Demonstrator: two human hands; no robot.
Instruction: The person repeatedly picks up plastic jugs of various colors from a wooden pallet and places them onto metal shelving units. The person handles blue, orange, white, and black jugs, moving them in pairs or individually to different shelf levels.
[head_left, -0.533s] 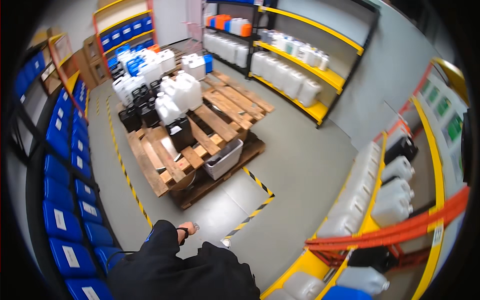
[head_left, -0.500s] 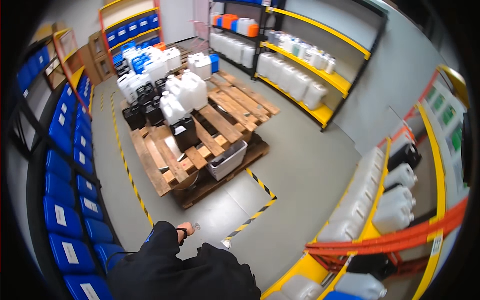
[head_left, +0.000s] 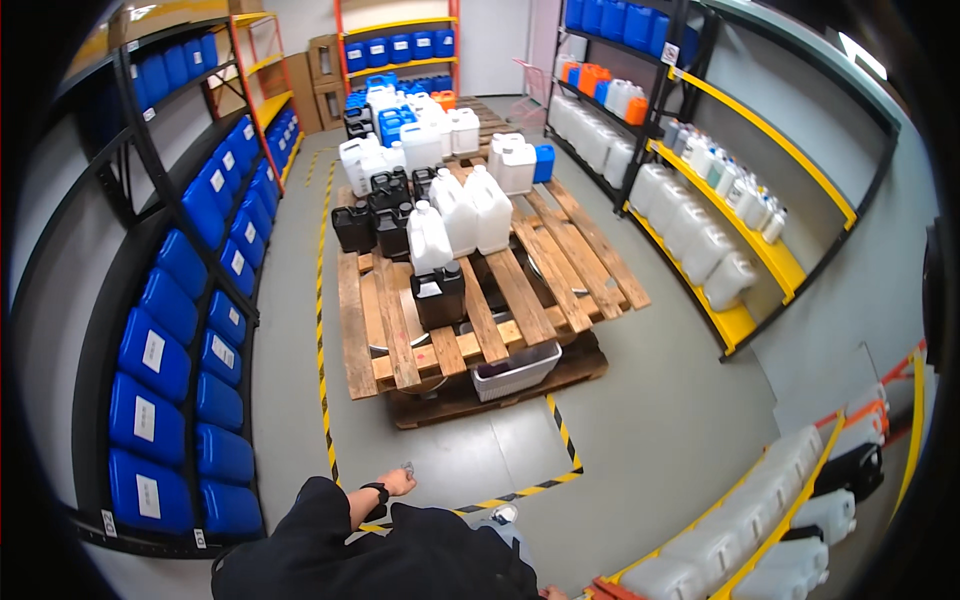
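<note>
My left hand reaches out in front of me, a dark band round its wrist. Its fingers are closed on a small, clear, shiny piece, too small to make out its kind. Of my right hand only a bit shows at the lower edge, beside the orange end of the right-hand rack; its fingers are hidden. Close to my dark sleeve is a translucent jug with a pale top, partly covered by my clothing. I cannot tell whether anything holds it.
Ahead, a wooden pallet bears white jerrycans and black ones; a light grey crate sits beneath. Blue canisters fill the left rack. Yellow-beamed shelves with containers stand right. Yellow-black tape marks the floor.
My view has swung left, so the pallet and racks sit further right in it. My left hand stays stretched forward with the clear piece. A bit of my right hand has come into view.
</note>
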